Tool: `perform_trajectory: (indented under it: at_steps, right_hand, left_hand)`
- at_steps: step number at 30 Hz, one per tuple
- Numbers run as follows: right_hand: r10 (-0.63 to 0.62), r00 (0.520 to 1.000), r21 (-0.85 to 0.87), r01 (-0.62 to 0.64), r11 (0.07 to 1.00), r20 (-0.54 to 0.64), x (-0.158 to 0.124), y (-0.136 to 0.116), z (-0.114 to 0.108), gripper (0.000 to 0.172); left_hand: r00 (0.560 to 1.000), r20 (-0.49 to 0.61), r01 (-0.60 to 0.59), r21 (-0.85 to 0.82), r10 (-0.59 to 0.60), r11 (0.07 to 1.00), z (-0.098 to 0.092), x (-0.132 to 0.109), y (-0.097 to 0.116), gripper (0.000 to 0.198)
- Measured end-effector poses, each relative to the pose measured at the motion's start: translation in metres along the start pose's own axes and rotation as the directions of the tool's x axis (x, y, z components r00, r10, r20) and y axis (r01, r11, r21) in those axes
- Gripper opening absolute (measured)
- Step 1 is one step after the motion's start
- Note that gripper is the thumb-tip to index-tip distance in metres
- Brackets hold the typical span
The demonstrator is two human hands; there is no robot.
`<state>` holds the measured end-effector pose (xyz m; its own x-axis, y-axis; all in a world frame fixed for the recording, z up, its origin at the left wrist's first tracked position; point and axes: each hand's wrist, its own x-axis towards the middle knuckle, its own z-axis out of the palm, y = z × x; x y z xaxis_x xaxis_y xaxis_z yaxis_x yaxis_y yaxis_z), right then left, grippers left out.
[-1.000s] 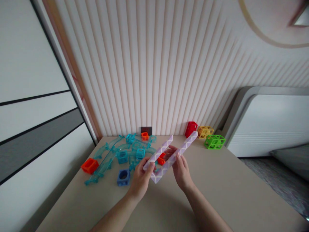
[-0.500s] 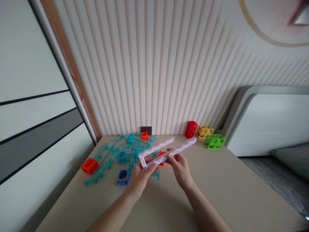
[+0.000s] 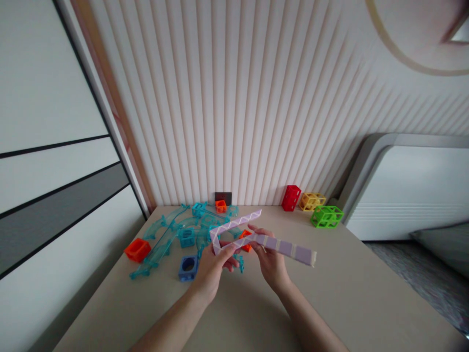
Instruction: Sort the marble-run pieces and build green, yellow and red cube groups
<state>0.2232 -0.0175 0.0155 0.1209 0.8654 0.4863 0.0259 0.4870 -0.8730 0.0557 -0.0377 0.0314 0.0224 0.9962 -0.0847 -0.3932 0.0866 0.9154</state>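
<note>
- The left hand pinched the lilac strip near its bend.
- The right hand gripped its flat length, above the table.
- A blue block sat left of the hands.
- Beyond stood a red block.

The nearer arm of the lilac plastic jointed strip, straight before, is now bent at the right hand. Its end, which earlier pointed towards the upright red plastic block, now points rightward, on the near side of this block.
</note>
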Motion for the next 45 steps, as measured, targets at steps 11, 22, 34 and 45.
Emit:
perform_trajectory:
  at_steps: [11,22,34,45]
  right_hand:
    - [-0.056,0.966,-0.129,0.090,0.988,0.252,-0.006,0.002,-0.012,0.030]
    - [0.337,0.919,0.418,-0.394,0.819,0.206,0.011,-0.020,-0.008,0.057]
    - [0.342,0.855,0.046,-0.389,0.920,0.389,0.007,-0.026,-0.005,0.045]
    - [0.259,0.909,0.026,-0.283,0.959,0.325,0.005,-0.031,-0.006,0.036]
  left_hand:
    - [0.995,-0.090,-0.060,-0.097,0.051,0.993,-0.002,0.003,0.005,0.042]
    - [0.956,-0.102,-0.285,-0.114,0.275,0.952,-0.007,0.005,0.009,0.037]
    - [0.982,0.132,-0.166,0.245,0.137,0.955,-0.005,-0.002,0.005,0.044]
    - [0.987,0.086,-0.153,0.279,0.134,0.948,-0.007,0.002,0.006,0.043]
